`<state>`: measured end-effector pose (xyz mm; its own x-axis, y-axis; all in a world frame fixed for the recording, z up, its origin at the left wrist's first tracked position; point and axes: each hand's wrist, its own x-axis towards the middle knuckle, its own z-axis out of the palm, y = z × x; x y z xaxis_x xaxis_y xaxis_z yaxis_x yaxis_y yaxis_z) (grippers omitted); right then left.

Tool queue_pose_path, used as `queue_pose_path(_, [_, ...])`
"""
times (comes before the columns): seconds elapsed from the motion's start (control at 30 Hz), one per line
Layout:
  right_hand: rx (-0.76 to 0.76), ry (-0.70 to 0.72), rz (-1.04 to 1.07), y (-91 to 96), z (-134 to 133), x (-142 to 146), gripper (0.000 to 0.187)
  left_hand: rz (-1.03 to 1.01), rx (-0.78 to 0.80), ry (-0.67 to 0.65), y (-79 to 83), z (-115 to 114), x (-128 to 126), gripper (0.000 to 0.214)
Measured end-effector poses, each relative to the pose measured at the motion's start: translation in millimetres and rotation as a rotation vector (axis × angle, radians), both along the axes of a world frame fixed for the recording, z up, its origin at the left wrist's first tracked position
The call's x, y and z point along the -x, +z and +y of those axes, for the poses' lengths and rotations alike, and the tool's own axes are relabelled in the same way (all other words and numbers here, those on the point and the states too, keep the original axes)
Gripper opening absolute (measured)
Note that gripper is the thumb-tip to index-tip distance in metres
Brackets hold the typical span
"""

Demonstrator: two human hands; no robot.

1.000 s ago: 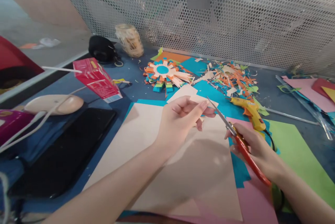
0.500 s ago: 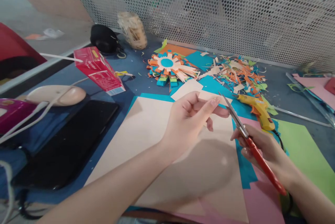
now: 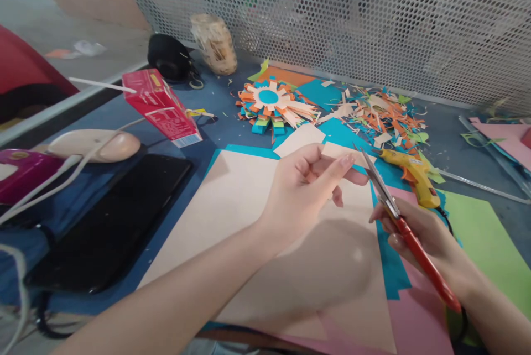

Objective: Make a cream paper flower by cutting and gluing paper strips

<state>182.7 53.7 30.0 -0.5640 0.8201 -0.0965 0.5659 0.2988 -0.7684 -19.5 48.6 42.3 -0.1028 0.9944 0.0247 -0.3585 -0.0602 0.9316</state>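
My left hand [image 3: 309, 192] pinches a small cream paper piece [image 3: 338, 151] between thumb and fingers, above a large cream sheet [image 3: 219, 222]. In my right hand [image 3: 423, 239] are red-handled scissors [image 3: 415, 244], pointing up and left. Their blades are slightly apart at the tips and lie by the right end of the paper piece. Another cream paper piece [image 3: 299, 139] rests just behind my left hand. Farther back lies a layered paper flower [image 3: 269, 98] with a blue centre and fringed orange, cream, blue and green strips.
A yellow glue gun [image 3: 415, 172] lies to the right, by a heap of paper scraps [image 3: 385, 114] and a green sheet [image 3: 489, 233]. On the left are a black phone [image 3: 112, 222], a red drink carton [image 3: 161, 109] and white cables [image 3: 83, 164]. A perforated metal panel [image 3: 290, 17] stands behind.
The scissor blades have opened slightly at the tips. The whole view has shifted a little; my left hand still pinches the paper piece.
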Motion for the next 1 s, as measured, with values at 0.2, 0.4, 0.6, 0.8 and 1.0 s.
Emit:
queue_pose_path(0.2, [0.049, -0.009, 0.007, 0.1, -0.8, 0.0, 0.021, -0.002, -0.002, -0.011, 0.3, -0.3, 0.6, 0.015])
queue_pose_path(0.4, [0.036, -0.008, 0.01, -0.6, -0.1, 0.9, 0.021, 0.007, 0.0, 0.023, -0.2, -0.5, -0.2, 0.016])
queue_pose_path(0.6, [0.026, -0.019, 0.006, 1.9, -0.7, 2.8, 0.02, 0.008, 0.002, 0.021, -0.2, -0.5, -0.2, 0.017])
queue_pose_path(0.8, [-0.011, -0.024, -0.017, 3.3, -1.4, 4.1, 0.021, -0.004, 0.002, 0.019, 0.6, -0.9, -0.2, 0.015])
queue_pose_path(1.0, [-0.017, -0.025, -0.029, 5.2, -1.6, 4.9, 0.024, 0.011, 0.011, 0.028, 2.1, -1.2, -0.4, 0.016])
